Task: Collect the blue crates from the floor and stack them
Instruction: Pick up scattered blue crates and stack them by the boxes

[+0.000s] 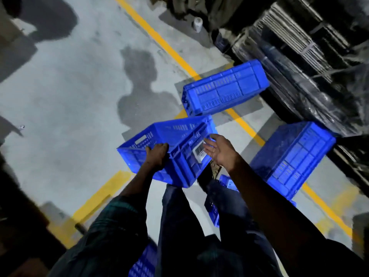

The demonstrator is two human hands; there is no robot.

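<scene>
Gripping the rigid blue slatted plastic crate by its rim, my left hand carries it. My right hand hangs open beside it. It looks light; I'd take the opposite rim.

Left hand stretched forward and down, fingers curled over a crate rim, gripping. Right hand reaching out beside it, palm open, fingers spread, not gripping. Both forearms bare, sleeves at elbows.

blue ribbed plastic crates, matt grey concrete floor
</scene>
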